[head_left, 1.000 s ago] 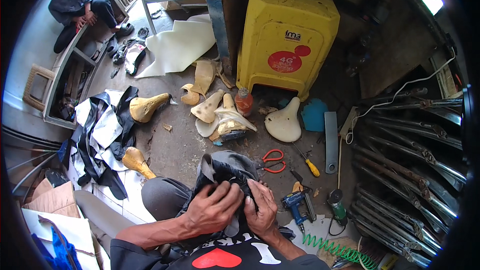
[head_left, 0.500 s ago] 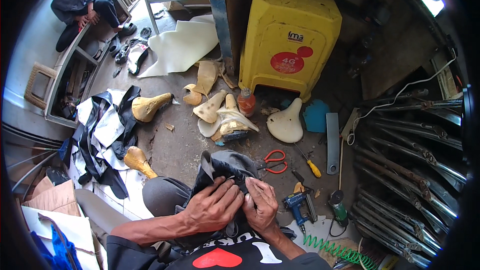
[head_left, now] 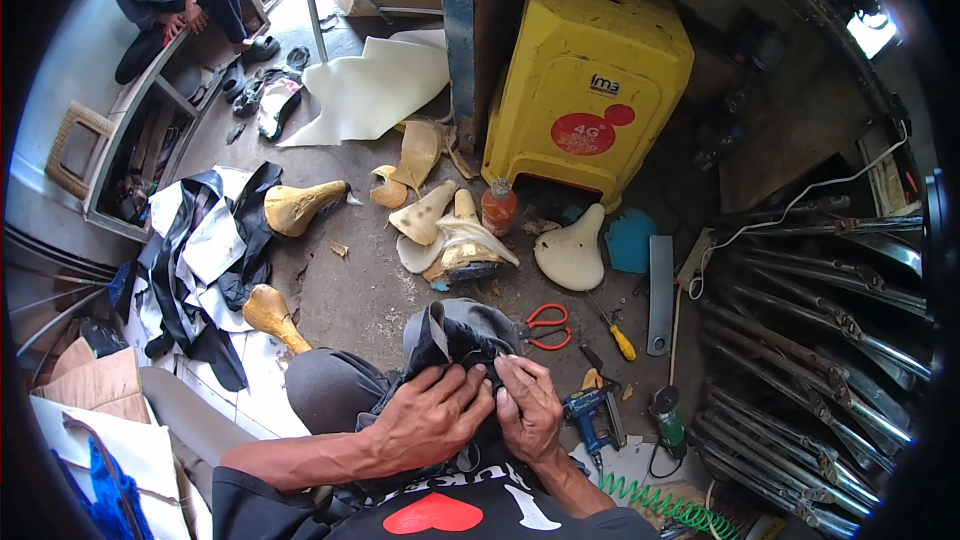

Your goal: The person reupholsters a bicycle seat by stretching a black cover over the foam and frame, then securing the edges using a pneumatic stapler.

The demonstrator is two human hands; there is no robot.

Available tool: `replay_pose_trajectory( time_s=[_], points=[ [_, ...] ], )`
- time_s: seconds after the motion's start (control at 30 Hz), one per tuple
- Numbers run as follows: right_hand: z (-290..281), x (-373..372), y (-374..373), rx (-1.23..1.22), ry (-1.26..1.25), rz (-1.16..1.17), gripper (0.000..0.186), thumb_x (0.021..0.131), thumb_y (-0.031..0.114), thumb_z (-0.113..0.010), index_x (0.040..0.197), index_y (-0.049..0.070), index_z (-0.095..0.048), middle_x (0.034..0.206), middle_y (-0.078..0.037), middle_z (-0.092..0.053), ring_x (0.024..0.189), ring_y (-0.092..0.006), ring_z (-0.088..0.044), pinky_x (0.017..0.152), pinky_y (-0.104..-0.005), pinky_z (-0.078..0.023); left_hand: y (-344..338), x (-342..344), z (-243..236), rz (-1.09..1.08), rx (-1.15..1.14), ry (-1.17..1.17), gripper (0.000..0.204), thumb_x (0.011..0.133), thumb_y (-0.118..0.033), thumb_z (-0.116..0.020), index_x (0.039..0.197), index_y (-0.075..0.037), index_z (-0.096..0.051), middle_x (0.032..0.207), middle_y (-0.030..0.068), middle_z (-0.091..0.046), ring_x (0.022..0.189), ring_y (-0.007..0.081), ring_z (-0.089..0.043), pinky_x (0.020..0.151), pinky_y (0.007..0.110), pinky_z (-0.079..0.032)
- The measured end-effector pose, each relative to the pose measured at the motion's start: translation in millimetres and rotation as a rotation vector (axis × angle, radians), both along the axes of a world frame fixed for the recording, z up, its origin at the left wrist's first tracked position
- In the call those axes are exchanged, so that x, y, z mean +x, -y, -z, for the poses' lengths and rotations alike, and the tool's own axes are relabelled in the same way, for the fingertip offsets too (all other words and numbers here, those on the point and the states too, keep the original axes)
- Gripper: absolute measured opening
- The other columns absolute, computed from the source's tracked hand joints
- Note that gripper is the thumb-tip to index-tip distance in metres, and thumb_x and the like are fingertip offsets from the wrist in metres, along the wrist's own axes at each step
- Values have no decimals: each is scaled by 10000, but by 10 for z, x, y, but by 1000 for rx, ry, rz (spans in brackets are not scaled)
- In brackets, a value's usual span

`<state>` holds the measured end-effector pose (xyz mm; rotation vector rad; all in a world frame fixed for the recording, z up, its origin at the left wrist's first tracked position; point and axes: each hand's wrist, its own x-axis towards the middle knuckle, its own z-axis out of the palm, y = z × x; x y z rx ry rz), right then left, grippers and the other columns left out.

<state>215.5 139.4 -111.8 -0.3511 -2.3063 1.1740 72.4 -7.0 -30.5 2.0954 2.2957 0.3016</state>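
Two hands (head_left: 430, 415) (head_left: 529, 412) on one black sheet (head_left: 428, 352)

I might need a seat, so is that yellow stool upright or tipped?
Upright: the yellow stool has its flat top facing up and its legs down on the floor.

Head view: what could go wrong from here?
Possible risks:
1. The left hand and right hand grip the black material close together, so its edge might slip or pucker between them.
2. The red-handled pliers lie right by the grey-clad knee; a leg shift could knock them.
3. The green coiled hose lies near the right forearm and might snag, tugging the blue air tool.
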Motion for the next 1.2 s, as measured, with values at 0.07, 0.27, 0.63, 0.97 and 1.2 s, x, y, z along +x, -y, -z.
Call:
replay_pose_trajectory(
  time_s=[0.07,0.27,0.63,0.97,1.2],
  points=[
    [-50,7,-13,62,19,3,381,977,137,-682,1338,27,-736,1288,-217,-736,1171,-389,-680,1023,-479,-544,20,13,14,11,-3,3,509,751,-213,-725,1228,-35,-703,1310,153,-712,1106,265,-681,1000,428,-538],
    [-295,13,-245,350,176,-91,382,970,193,-711,1340,103,-751,1298,-149,-743,1133,-337,-683,964,-456,-552,30,9,27,-8,5,7,465,775,-202,-717,1194,-1,-700,1295,191,-712,1064,266,-690,983,425,-551],
    [2084,2123,-479,19,1117,419,769,801,115,-757,1441,-14,-349,1193,-347,-652,1104,-562,-640,1018,-576,-496,28,64,-43,52,44,-35,355,886,-166,-623,1134,80,-687,1259,321,-705,1069,291,-705,942,347,-535],
    [508,1381,-1137,-516,780,427,374,819,232,-757,1100,-12,-731,933,-153,-784,776,-251,-753,745,-409,-597,47,118,2,82,47,-86,377,896,-189,-603,1114,100,-705,1174,281,-746,1210,330,-701,1040,362,-524],
    [-1223,334,-1075,135,539,-510,661,671,174,-907,1274,-27,-726,1003,-151,-797,863,-298,-788,791,-384,-628,52,117,20,105,41,-107,384,906,-162,-605,1182,89,-693,1275,346,-697,1066,294,-729,937,333,-544]
  ],
)
